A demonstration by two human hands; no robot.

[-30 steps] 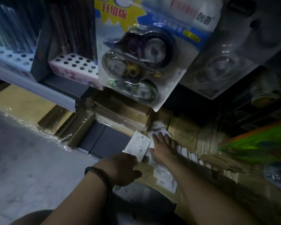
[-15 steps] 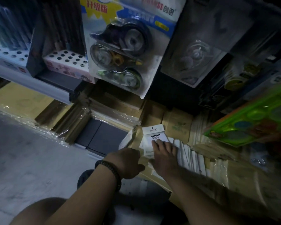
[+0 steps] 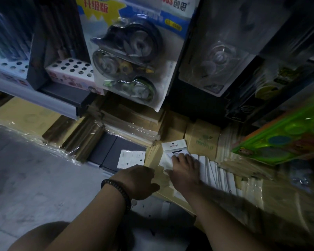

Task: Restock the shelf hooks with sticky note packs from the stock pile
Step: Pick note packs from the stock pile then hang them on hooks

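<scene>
A row of white sticky note packs [image 3: 216, 171] stands on edge in a cardboard stock box [image 3: 172, 194] low on the right. My right hand [image 3: 185, 173] rests its fingers on one sticky note pack [image 3: 173, 148] with a white header card, tipped up at the row's left end, thumb at its side. My left hand [image 3: 140, 180], with a dark bead bracelet on the wrist, is curled knuckles-up just to the left. A second white pack [image 3: 131, 158] sticks out beyond its fingers over a dark box; the fingers themselves are hidden.
Above hang a correction tape blister card [image 3: 130, 57] and a clear blister pack [image 3: 216, 58]. A green toy pack [image 3: 283, 140] juts in at the right. Pen display boxes [image 3: 71, 67] sit on a shelf edge [image 3: 34, 98]. Plastic-wrapped brown bundles [image 3: 80, 140] border the grey floor [image 3: 25, 178].
The view has shifted right and down. The pack in my left hand swung from tilted to flat over the dark box. My right hand stays on the header-card pack.
</scene>
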